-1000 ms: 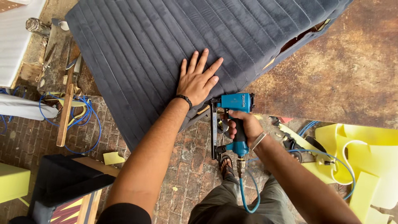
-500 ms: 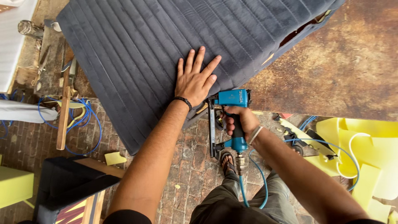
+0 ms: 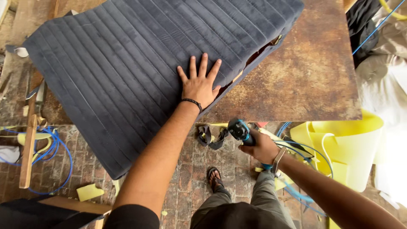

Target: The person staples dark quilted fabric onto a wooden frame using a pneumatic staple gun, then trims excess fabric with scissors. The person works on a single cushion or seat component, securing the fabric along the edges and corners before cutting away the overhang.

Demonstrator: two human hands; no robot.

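My right hand point(image 3: 263, 148) is closed around the handle of a blue and black staple gun point(image 3: 240, 129), held low over the brick floor point(image 3: 186, 169), just off the near edge of the table point(image 3: 305, 80) and not touching the cushion. From the gun's base a blue hose point(image 3: 296, 196) runs down past my trouser leg. My left hand point(image 3: 198, 84) grips nothing: it lies flat, fingers spread, palm down on the dark quilted cushion point(image 3: 127, 72), close to that cushion's near right edge, with a black band round the wrist. The cushion rests tilted across the table's left part and hangs past the edge toward the floor on my side; at its right edge a slit shows some yellow and brown inside. To the right of the gun stands curled yellow foam point(image 3: 347, 144). On the floor I see one sandalled foot point(image 3: 215, 178), a pair of sandals point(image 3: 212, 136) near the gun, a yellow scrap point(image 3: 89, 191), and at far left a wooden strip point(image 3: 27, 152) lying over loops of blue hose.
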